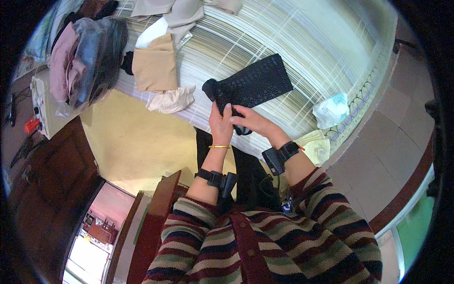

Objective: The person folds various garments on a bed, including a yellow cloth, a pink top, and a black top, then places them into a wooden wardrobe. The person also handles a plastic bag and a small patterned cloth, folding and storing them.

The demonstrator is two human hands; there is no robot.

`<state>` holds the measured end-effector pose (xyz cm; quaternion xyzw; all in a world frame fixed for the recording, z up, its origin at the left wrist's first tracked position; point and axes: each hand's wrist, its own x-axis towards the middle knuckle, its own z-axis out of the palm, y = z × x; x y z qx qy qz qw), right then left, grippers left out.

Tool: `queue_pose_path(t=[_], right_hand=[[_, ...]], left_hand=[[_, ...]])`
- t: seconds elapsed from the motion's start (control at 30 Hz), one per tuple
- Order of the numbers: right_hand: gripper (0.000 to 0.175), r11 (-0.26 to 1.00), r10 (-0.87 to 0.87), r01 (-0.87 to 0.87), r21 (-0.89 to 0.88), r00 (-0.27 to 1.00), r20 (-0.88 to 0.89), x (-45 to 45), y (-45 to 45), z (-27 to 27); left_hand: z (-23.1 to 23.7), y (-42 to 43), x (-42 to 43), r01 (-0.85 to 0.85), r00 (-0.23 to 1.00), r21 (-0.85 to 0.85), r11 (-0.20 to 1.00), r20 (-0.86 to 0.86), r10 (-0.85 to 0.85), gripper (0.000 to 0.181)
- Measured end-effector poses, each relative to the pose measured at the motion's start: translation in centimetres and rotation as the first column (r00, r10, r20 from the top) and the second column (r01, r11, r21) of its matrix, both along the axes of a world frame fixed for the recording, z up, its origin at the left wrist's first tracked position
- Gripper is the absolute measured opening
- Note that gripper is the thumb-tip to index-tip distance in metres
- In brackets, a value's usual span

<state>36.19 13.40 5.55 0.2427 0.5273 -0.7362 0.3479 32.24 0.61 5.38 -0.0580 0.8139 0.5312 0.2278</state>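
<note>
A black lace-patterned garment (253, 81) lies folded into a long flat strip on a striped bed sheet (283, 39), with a bunched lump at its left end. My left hand (222, 124) is at its near edge, thumb and fingers on the cloth; a gold bangle circles that wrist. Beside it, my right hand (253, 122) pinches the near end of the same fabric, its fingers bent toward my left hand. A small part of the black cloth hangs below the hands, and some fingertips are hidden by it.
To the left lie a folded beige garment (156, 65), a crumpled cream cloth (173, 99) and clothes in clear plastic (85, 60). At right are a white and turquoise packet (331, 110) and a pale yellow cloth (315, 147) by the bed's edge. A brown wooden door (56, 170) stands lower left.
</note>
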Motion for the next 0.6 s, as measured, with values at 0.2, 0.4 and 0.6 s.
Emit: queue_pose_path(t=[0.2,0.4,0.6], right_hand=[[0.062,0.935,-0.089,0.121,0.334,0.990,-0.109,1.6,6.4,0.4],[0.030,0.974,-0.112,0.107,0.201,0.994,0.010,2.6,12.7,-4.6],[0.048,0.493,-0.016,0.185,0.850,0.979,-0.204,4.4,17.6,-12.7]], left_hand=[[-2.6,4.6,0.5,0.204,0.860,0.318,0.926,0.393,-0.325,0.036],[-0.6,3.8,-0.1,0.125,0.868,0.427,0.896,0.391,-0.307,0.046],[-4.9,-4.2,-6.2,0.036,0.959,0.073,0.997,0.279,-0.055,0.030]])
